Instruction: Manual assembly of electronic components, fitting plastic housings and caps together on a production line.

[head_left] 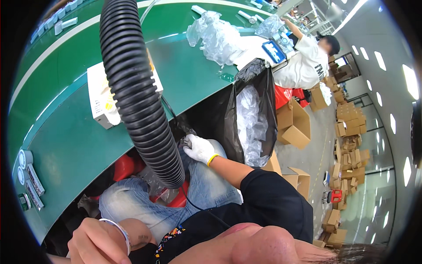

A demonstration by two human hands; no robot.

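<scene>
Right grip (200, 149), gloved, fingers curled at small greyish item (187, 143), just off the near edge of the bench (79, 145), between black hose (136, 88) and black bag (267, 99); hold: cannot tell. Left grip (94, 244) bent, likewise unclear, off same edge leftward. White box (96, 90) behind hose, inboard.

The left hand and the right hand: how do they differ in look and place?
The left hand is bare, while the right hand wears a white glove with a yellow cuff. A pale bracelet is by the left hand; none shows by the right hand. The left hand is lower in the picture than the right hand.
</scene>
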